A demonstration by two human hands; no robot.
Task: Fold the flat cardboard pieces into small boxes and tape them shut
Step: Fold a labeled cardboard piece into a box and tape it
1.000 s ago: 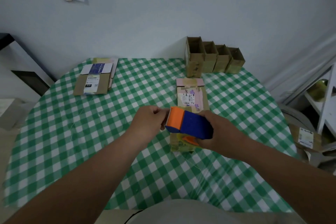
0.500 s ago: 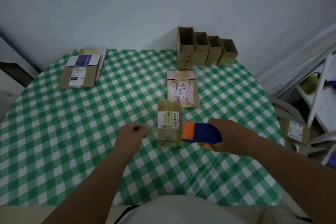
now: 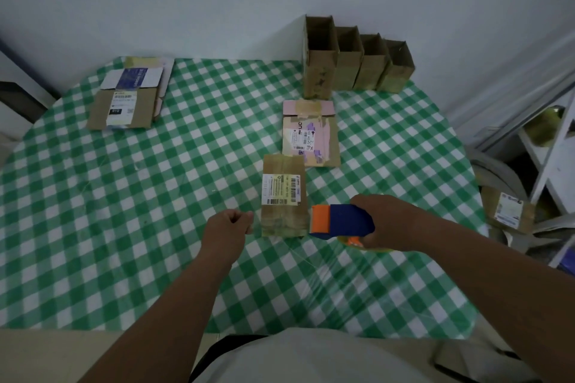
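Observation:
A small brown box (image 3: 283, 196) with a white shipping label lies flat at the table's middle. My right hand (image 3: 385, 222) grips a blue and orange tape dispenser (image 3: 340, 221) just right of the box's near end. My left hand (image 3: 228, 227) is curled at the box's near left corner and pinches the end of a faint clear tape strip (image 3: 256, 222) stretched across the box's near end. A second flat box (image 3: 309, 134) with pink patches lies behind it. Flat cardboard pieces (image 3: 129, 99) are stacked at the far left.
Several open upright boxes (image 3: 354, 62) stand in a row against the wall at the back right. The table wears a green checked cloth (image 3: 155, 196). A white shelf frame (image 3: 557, 158) and a labelled box (image 3: 510, 211) sit beyond the right edge.
My hands have moved apart and down from a joined position at the dispenser's front. The left went left with the tape end, the right went right with the dispenser, uncovering the box.

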